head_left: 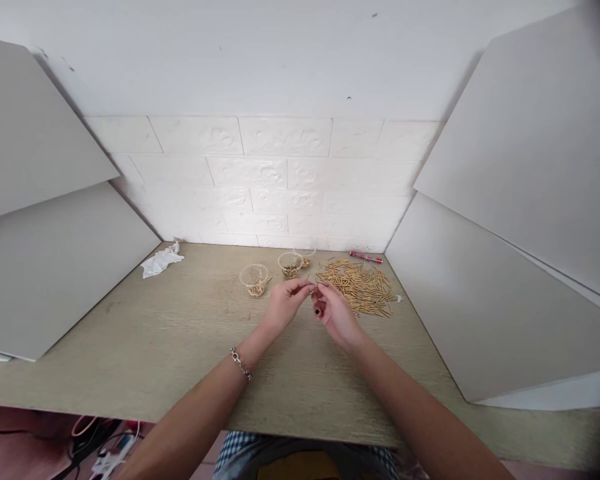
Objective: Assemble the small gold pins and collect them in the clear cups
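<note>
My left hand (286,301) and my right hand (336,311) meet above the table, fingertips pinched together. Whatever small piece sits between the fingertips is too small to make out. Under the curled fingers of my right hand shows a round, copper-coloured end with a dark centre (317,311); the rest of it is hidden. Just beyond and to the right of my right hand spreads a loose pile of thin brass-coloured pins (363,287). Beyond my left hand stand a clear cup (253,275) with small metallic pieces and another clear cup (290,260) with darker gold pieces.
A third clear cup (306,251) stands behind, partly hidden. A red marker-like tube (366,257) lies by the back wall, and a crumpled white tissue (163,260) at the back left. Grey panels (510,307) flank the wooden table (180,353). Cables (113,453) hang below its front left edge.
</note>
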A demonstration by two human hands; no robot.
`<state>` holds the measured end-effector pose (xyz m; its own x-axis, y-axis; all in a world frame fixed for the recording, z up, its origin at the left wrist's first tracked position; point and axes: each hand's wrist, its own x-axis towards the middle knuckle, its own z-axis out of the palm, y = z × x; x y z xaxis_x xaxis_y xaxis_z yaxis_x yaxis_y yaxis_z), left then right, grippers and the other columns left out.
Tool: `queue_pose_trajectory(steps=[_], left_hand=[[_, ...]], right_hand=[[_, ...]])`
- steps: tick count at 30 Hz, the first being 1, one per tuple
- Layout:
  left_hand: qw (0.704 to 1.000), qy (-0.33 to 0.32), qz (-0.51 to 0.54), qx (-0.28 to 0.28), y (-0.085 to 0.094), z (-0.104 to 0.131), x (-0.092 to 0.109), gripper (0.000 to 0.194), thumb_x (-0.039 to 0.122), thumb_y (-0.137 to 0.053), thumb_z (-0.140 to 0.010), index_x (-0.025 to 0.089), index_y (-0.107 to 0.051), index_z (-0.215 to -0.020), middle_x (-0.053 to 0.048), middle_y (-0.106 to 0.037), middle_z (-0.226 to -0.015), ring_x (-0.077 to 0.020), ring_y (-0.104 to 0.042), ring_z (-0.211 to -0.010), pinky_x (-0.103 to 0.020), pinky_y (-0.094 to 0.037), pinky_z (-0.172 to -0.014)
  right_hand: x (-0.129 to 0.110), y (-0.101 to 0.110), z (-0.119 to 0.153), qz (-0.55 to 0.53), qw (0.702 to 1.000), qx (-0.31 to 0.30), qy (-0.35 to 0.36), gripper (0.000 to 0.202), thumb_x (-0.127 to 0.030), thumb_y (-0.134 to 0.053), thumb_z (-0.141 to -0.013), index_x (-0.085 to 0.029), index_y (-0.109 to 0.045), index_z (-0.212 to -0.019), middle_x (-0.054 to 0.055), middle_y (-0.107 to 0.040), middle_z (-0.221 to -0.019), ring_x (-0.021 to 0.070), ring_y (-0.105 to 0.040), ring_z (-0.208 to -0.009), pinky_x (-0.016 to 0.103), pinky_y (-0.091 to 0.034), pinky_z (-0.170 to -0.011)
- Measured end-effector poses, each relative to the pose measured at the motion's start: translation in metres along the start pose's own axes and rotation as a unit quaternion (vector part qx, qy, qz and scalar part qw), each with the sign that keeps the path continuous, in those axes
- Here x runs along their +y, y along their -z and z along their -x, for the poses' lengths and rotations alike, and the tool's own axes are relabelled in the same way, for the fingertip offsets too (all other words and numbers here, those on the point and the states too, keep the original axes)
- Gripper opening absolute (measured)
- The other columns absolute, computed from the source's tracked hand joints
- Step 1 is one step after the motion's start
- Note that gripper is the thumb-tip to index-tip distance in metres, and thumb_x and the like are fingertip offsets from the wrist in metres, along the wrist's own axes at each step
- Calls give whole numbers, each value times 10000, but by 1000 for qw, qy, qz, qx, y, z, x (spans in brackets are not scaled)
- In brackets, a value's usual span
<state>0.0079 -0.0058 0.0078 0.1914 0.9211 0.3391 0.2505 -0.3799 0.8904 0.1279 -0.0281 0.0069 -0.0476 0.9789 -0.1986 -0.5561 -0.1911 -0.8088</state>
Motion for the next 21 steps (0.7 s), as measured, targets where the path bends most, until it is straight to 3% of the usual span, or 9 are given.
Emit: queue_pose_trajectory(steps=[5, 9, 11, 14, 18, 21], left_hand=[[999, -10, -31, -14, -2, 2, 0, 203, 313, -528, -791, 189, -689, -795, 5, -688, -756, -141, -610, -701, -225, -470, -672], [997, -24, -71, -31, -2, 3, 1, 202, 301, -515, -806, 204, -692, -805, 17, -689, -776, -137, -608, -716, -218, -465, -679], [995, -31, -90, -40, -1, 3, 1, 191, 284, -515, -806, 212, -690, -829, 17, -691, -812, -138, -610, -742, -218, -463, -689], [991, -32, -117, -64, -1, 2, -3, 186, 254, -513, -800, 207, -687, -847, 7, -691, -825, -143, -609, -750, -223, -459, -694], [976, -20, -183, -117, -2, -1, -14, 192, 193, -492, -778, 190, -682, -805, -12, -683, -806, -157, -600, -749, -250, -453, -709], [961, -37, -243, -126, -4, -2, -21, 150, 152, -538, -728, 178, -679, -769, -44, -670, -934, -191, -574, -894, -308, -420, -849]], right_hand=[[4, 2, -4, 32, 999, 5, 24, 344, -461, -641, -603, -208, -448, -733, -60, -476, -561, 68, -371, -425, 207, -228, -394], [3, 10, -9, 195, 974, -12, 113, 268, -461, -497, -738, -214, -434, -656, -61, -394, -491, 94, -335, -423, 232, -253, -420], [-1, 14, -10, 321, 930, -8, 181, 258, -407, -441, -789, -211, -432, -621, -49, -385, -503, 107, -361, -473, 240, -277, -474], [-6, 17, -8, 513, 822, 16, 247, 260, -320, -392, -828, -201, -440, -601, -28, -418, -545, 120, -388, -547, 245, -267, -538], [-7, 17, -8, 695, 685, 4, 218, 253, -266, -356, -858, -190, -501, -665, 5, -517, -630, 126, -428, -588, 255, -225, -537], [-4, 18, -10, 754, 631, -35, 182, 239, -232, -348, -871, -181, -560, -774, 35, -597, -771, 132, -503, -685, 249, -248, -560]])
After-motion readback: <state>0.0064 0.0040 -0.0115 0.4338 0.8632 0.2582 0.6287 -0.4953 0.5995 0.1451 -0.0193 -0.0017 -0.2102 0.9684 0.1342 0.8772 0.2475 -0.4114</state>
